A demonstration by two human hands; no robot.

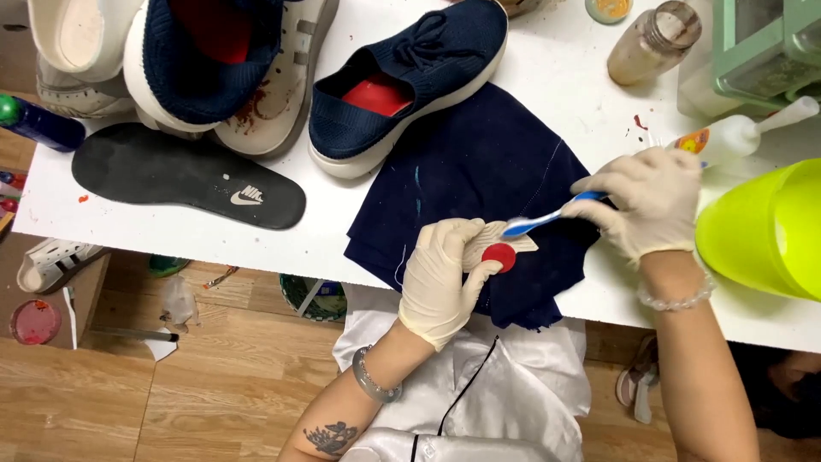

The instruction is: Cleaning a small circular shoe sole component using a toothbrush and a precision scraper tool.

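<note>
On the white worktable (pixel 214 235), the gloved left hand (pixel 440 278) pinched a small pale fabric piece bearing a round red patch (pixel 499 253) between thumb and fingers, holding it over a dark navy cloth (pixel 479 162). The gloved right hand (pixel 647 204) was curled around a blue-and-white toothbrush (pixel 547 218), its head touching the piece. A navy knit slip-on shoe (pixel 410 77) lay beyond the cloth, a black insole (pixel 184 175) further left, and a lime-green plastic tub (pixel 765 231) stood just beside the right hand.
</note>
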